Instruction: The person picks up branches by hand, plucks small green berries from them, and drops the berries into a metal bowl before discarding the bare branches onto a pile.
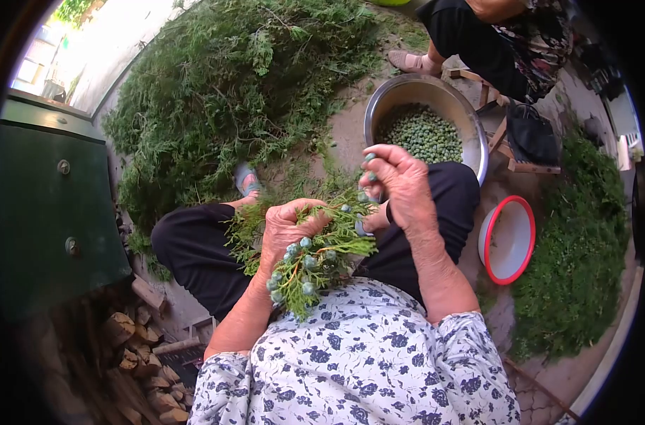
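Observation:
My left hand [288,228] is closed around the stem of a leafy conifer sprig [340,246] above my lap. Blue-green seed cones [309,262] hang in a cluster on its near side, below that hand. To the right, my right hand [407,191] is raised, fingers pinched on small green cones [370,157], apart from the sprig's main cluster. Just beyond it stands a wide metal basin [480,134], with a heap of picked green cones [425,133] inside.
Cut conifer branches [230,92] are piled ahead; more greenery [574,262] lies at right. Near my right knee is a red-rimmed white basin [510,241]. Another person [506,42] sits beyond the metal basin, by a wooden stool [524,166]. Firewood [134,340] and a green cabinet [46,212] are at left.

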A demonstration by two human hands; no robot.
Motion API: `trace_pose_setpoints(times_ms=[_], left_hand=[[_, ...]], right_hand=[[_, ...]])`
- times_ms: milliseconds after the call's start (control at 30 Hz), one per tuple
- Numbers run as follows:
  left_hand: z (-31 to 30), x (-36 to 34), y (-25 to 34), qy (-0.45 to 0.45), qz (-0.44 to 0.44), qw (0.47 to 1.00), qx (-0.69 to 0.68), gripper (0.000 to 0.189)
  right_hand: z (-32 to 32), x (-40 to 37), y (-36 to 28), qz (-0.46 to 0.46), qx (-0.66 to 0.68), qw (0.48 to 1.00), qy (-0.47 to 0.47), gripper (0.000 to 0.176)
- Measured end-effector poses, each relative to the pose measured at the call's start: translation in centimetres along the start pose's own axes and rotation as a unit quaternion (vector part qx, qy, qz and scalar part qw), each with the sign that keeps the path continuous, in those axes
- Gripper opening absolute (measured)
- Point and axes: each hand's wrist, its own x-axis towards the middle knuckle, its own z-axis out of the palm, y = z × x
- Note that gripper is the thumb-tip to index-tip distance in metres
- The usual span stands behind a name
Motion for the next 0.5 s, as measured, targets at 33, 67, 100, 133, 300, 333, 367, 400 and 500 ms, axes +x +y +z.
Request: trace_pose_setpoints(times_ms=[33, 67, 100, 133, 300, 333, 367, 400, 500], left_hand=[[0.1, -0.1, 1.0, 0.002, -0.001, 1.000, 0.018, 0.012], [0.0, -0.2, 1.3, 0.003, -0.001, 1.000, 0.018, 0.012], [-0.1, -0.2, 1.5, 0.004, -0.017, 1.000, 0.022, 0.012], [-0.2, -0.3, 1.6, 0.005, -0.032, 0.999, 0.027, 0.012], [0.4, -0.2, 1.8, 0.029, -0.059, 0.998, -0.025, 0.011], [0.5, -0.3, 1.9, 0.040, -0.065, 0.996, -0.054, 0.010], [0.6, -0.2, 1.8, 0.039, -0.065, 0.996, -0.054, 0.010], [0.6, -0.1, 1.6, 0.039, -0.079, 0.995, -0.053, 0.010], [0.8, 0.0, 1.5, 0.039, -0.101, 0.992, -0.065, 0.009]], right_hand=[[-1.0, 0.6, -0.3, -0.044, -0.048, 0.997, 0.032, 0.016], [-2.2, 1.1, -0.9, -0.090, -0.089, 0.989, 0.070, 0.016], [-3.8, 2.0, -1.2, -0.134, -0.141, 0.974, 0.118, 0.017], [-6.2, 2.7, -1.6, -0.150, -0.248, 0.944, 0.159, 0.022], [-9.1, 2.7, -3.2, -0.259, -0.473, 0.817, 0.204, 0.023], [-7.3, 1.7, -3.6, -0.190, -0.319, 0.915, 0.157, 0.021], [-5.2, 0.6, -3.7, -0.186, -0.269, 0.940, 0.102, 0.016], [-3.5, -0.4, -3.8, -0.225, -0.312, 0.923, 0.028, 0.014], [-0.1, -2.0, -2.1, -0.242, -0.314, 0.914, -0.092, 0.030]])
